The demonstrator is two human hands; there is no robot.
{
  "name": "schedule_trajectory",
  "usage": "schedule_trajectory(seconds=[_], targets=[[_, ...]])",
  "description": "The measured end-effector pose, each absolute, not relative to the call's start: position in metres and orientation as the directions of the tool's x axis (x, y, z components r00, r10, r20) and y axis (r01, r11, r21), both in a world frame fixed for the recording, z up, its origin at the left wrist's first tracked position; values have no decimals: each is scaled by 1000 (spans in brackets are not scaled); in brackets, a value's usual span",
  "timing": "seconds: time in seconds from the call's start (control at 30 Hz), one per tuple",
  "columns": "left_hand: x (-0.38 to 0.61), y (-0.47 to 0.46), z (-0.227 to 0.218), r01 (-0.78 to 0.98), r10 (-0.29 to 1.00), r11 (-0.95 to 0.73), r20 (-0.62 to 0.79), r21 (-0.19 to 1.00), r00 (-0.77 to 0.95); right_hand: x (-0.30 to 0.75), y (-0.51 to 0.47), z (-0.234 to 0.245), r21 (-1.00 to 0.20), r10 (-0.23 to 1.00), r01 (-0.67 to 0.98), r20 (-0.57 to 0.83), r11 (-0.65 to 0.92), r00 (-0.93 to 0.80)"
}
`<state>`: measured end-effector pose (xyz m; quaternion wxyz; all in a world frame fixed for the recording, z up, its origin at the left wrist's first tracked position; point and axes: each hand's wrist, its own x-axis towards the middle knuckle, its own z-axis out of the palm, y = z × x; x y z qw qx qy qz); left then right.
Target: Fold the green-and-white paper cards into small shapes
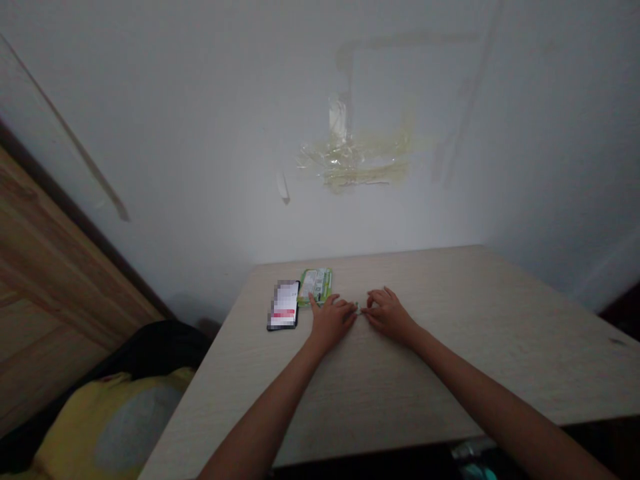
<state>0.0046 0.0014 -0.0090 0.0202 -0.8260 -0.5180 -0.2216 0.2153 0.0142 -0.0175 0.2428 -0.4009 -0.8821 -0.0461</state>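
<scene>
My left hand (334,323) rests low over the table, its thumb and index finger pinched together and one outer finger stretched toward the green packet. Facing it, my right hand (389,316) has its thumb and index finger closed in a pinch, the other fingers curled loosely above. Between the two sets of fingertips is a tiny pale greenish thing (358,308), too small to name. A green and white flat packet (316,283) with printed labels lies just beyond my left hand. Beside it on the left is a phone (284,305), its lit screen blurred.
The pale wood-grain table (480,333) meets a grey-white wall (210,133) bearing peeling clear tape (345,157). Left of the table are a yellow and grey plush-looking item (120,420), dark fabric and a wooden panel (50,267). Something shiny (473,460) shows below the front edge.
</scene>
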Motion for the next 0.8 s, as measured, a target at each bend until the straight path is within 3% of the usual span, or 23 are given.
schedule_trajectory(seconds=[0.53, 0.8], targets=[[0, 2, -7, 850, 891, -430, 293, 306, 346, 216, 13, -19, -281, 734, 706, 475, 650, -486], [-1, 5, -9, 868, 898, -406, 301, 286, 321, 214, 14, -19, -264, 742, 728, 476, 633, -472]])
